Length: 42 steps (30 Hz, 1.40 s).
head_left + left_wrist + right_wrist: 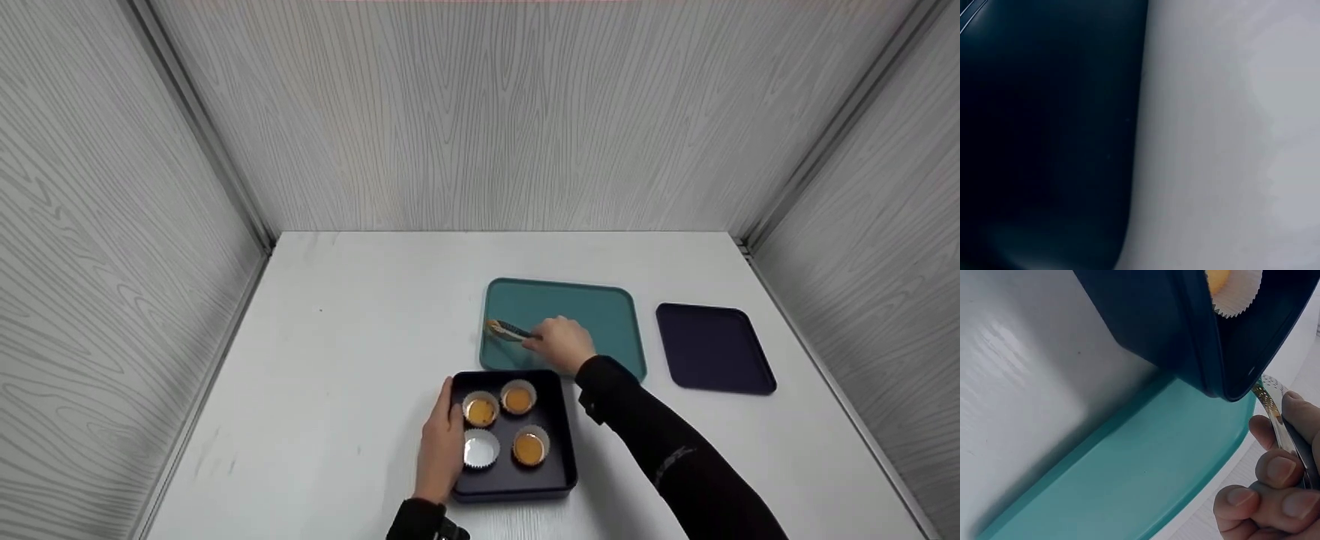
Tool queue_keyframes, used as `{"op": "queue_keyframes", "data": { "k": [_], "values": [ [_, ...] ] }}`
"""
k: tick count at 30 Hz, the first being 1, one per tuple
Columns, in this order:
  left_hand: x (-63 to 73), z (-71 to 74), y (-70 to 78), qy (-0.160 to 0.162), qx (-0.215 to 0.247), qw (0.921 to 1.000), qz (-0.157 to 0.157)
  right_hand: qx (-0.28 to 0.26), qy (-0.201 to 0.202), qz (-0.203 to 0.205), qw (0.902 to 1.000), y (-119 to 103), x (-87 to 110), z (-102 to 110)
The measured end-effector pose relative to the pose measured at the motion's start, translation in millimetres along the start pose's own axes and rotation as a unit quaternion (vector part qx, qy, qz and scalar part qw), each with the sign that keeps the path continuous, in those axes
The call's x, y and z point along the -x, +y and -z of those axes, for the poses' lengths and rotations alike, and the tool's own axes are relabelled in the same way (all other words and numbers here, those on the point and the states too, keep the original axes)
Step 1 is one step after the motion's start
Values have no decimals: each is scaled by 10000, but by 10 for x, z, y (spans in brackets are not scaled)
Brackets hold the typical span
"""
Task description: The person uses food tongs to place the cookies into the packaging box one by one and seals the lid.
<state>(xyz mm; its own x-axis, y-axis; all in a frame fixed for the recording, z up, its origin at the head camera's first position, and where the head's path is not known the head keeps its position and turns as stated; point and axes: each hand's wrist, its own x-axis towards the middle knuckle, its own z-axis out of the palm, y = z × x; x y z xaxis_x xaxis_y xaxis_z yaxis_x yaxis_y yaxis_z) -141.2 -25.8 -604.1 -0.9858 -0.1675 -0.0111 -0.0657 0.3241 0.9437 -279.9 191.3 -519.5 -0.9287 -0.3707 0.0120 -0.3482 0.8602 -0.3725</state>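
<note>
In the head view, my left hand [441, 448] holds a dark blue square baking pan [510, 489] by its left wall, fingers along the outside. The pan's side [1055, 124] fills the left wrist view's left half. Three white paper cups in it hold small golden cakes [517, 400]; another paper cup [481, 448] at front left is empty. My right hand [561, 345] grips metal tongs [511, 331] with perforated ends over a teal tray [559, 300]. Something golden-brown shows at the tongs' tips, partly hidden by them in the right wrist view.
A smaller dark tray [716, 349] lies on the white table [322, 375] to the right of the teal one. The pan stands close before the teal tray's near edge, overlapping it in the right wrist view. Grey wood-patterned panels [487, 112] enclose the table at the back and sides.
</note>
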Motion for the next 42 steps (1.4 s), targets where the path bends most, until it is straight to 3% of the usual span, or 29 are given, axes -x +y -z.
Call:
{"op": "queue_keyframes", "data": {
  "k": [5, 17, 27, 37, 42],
  "values": [
    [-12, -4, 0, 0, 33, 10000, 53, -52, 103, 122, 9999, 78, 45, 47],
    [-31, 6, -31, 4, 12, 9999, -164, -437, 186, 2, 9989, 292, 178, 111],
    [-29, 34, -28, 13, -2, 10000, -31, -705, 285, 62, 9971, 442, 296, 168],
    [-39, 43, -30, -9, -13, 10000, 26, -1082, 341, 73, 9935, 484, 463, 275],
    [-46, 51, -46, -24, 3, 9999, -103, -1234, 325, 96, 9918, 456, 539, 325]
  ]
}}
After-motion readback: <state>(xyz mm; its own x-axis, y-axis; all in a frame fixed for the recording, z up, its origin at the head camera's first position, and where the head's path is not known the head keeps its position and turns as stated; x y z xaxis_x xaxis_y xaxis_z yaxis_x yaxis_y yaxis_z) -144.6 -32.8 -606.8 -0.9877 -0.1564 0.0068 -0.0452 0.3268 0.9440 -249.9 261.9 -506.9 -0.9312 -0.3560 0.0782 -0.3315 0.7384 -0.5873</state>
